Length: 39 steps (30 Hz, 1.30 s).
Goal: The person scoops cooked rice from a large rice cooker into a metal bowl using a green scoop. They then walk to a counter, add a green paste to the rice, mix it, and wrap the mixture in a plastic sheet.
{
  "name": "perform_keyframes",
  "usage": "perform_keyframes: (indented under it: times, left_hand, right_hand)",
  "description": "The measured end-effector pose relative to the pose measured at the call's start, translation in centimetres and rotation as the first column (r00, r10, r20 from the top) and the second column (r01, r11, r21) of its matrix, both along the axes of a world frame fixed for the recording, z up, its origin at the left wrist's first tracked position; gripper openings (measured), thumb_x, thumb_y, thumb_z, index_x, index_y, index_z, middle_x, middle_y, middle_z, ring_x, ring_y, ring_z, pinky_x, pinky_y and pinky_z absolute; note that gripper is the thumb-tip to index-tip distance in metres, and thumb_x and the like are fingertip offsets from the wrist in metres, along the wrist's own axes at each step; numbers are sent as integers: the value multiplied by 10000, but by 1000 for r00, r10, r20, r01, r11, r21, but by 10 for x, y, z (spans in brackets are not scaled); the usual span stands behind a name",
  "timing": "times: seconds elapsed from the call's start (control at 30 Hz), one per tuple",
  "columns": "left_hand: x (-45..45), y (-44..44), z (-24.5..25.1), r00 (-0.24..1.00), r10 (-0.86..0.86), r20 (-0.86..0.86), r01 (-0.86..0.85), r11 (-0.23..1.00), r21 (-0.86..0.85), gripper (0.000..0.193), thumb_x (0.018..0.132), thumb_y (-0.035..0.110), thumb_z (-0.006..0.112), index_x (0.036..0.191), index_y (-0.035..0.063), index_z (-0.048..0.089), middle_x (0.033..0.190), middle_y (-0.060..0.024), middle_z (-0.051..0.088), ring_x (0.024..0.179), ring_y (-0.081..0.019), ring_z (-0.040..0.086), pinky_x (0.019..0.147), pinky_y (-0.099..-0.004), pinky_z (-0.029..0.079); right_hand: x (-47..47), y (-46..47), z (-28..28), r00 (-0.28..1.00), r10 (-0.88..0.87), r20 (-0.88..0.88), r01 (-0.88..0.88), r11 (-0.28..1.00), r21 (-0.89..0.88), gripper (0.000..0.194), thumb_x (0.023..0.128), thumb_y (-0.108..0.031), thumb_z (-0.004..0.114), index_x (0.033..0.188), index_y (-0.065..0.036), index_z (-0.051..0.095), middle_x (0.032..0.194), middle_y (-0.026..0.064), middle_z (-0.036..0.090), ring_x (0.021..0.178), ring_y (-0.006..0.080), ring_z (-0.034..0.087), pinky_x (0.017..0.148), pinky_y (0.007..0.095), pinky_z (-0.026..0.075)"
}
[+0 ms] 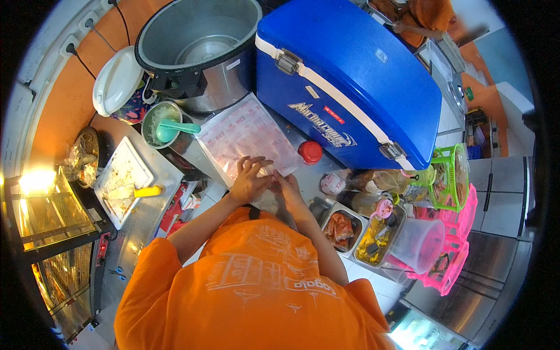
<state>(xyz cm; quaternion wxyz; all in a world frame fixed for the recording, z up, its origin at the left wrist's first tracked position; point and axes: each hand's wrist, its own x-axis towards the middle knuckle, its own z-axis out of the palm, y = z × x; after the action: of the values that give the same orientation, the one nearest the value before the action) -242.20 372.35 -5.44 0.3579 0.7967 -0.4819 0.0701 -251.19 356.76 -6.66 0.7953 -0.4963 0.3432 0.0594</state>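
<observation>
A stack of printed wrapping paper (247,135) lies on the steel counter in front of me. My left hand (250,181) rests over its near edge, fingers spread and bent, with a small pale lump by the fingertips. Beside it, my right hand (286,187) has its thumb and fingers drawn together on crumpled wrapping paper close to my body. The palms and most of what lies between them are hidden. A red round lid (310,152) sits right of the stack, and a paper-wrapped ball (332,184) lies farther right.
Behind the paper stand a large open rice cooker (205,43) and a blue cooler box (341,83). At left are a bowl of rice (153,118) with a green scoop (168,131), and a cutting board (124,175) with a yellow-handled knife (146,191). Steel food pans (378,262) stand at right.
</observation>
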Motion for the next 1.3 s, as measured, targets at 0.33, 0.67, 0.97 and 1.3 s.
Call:
perform_keyframes:
  times: [0.33, 0.67, 0.97, 1.3]
  left_hand:
    - [21, -13, -24, 75, -40, -996, -22, 999, -41, 639, 1036, 532, 451, 1408, 19, 531, 1366, -129, 585, 1235, -254, 570, 1061, -376, 444]
    - [63, -2, 77, 100, 123, -987, 154, 978, 137, 578, 951, 290, 690, 1393, -36, 512, 1237, -155, 662, 1079, -232, 668, 908, -319, 545]
    - [143, 57, -14, 520, 77, -851, 26, 994, 105, 339, 860, 267, 764, 1104, 35, 733, 942, -102, 737, 844, -212, 691, 729, -369, 538]
    - [151, 52, -63, 716, 471, -515, -287, 872, 397, 391, 810, 319, 781, 1041, 41, 632, 1142, -219, 646, 997, -414, 627, 833, -478, 500]
  right_hand:
    - [-63, -47, 73, 883, -422, 206, 334, 872, 357, 441, 945, -280, 618, 1291, -11, 567, 1225, 123, 633, 1089, 232, 624, 926, 363, 496]
    - [-67, -67, 104, 949, -163, 270, 280, 828, -486, 308, 1011, -258, 593, 933, 29, 677, 756, 17, 627, 712, 112, 521, 676, 271, 426]
    - [-12, -60, 24, 991, -33, 128, 129, 441, -888, 425, 959, -272, 681, 692, 3, 497, 589, 25, 425, 581, 129, 371, 534, 342, 326]
    - [28, -30, -70, 975, -223, -3, 91, 407, -909, 377, 846, -208, 734, 686, 22, 482, 606, 103, 477, 565, 231, 443, 569, 402, 398]
